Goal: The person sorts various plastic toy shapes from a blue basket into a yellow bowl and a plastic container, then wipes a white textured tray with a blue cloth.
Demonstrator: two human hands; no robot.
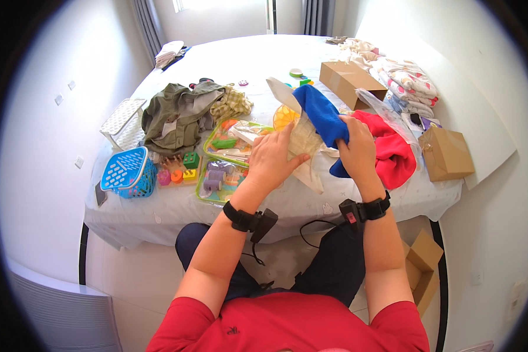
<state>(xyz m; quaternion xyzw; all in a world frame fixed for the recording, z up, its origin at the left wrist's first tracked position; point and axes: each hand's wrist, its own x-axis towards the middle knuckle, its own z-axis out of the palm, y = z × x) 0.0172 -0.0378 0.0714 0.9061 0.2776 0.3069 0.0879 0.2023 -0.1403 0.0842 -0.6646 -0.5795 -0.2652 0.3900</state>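
My right hand (357, 147) grips a piece of blue fleece-like cloth (319, 110), thumb on the near side, and lifts it above the bed. A stiff-looking white piece (284, 94) sticks up at the cloth's far left end. My left hand (270, 154) is spread, thumb apart from the fingers, beside a thin cream cloth (306, 136). Whether it touches that cloth is unclear. An orange round item with a ribbed pattern (285, 116) shows behind my left fingertips. Bright red cloth (394, 154) lies bunched to the right of my right hand.
Green-edged toy packs (222, 178), a peg-stacking toy (180, 174) and a blue plastic basket (130, 171) lie left. Behind them is an olive garment (176, 119). Cardboard boxes (350, 81) and folded bedding (407, 83) stand right. An open carton (422, 273) is on the floor.
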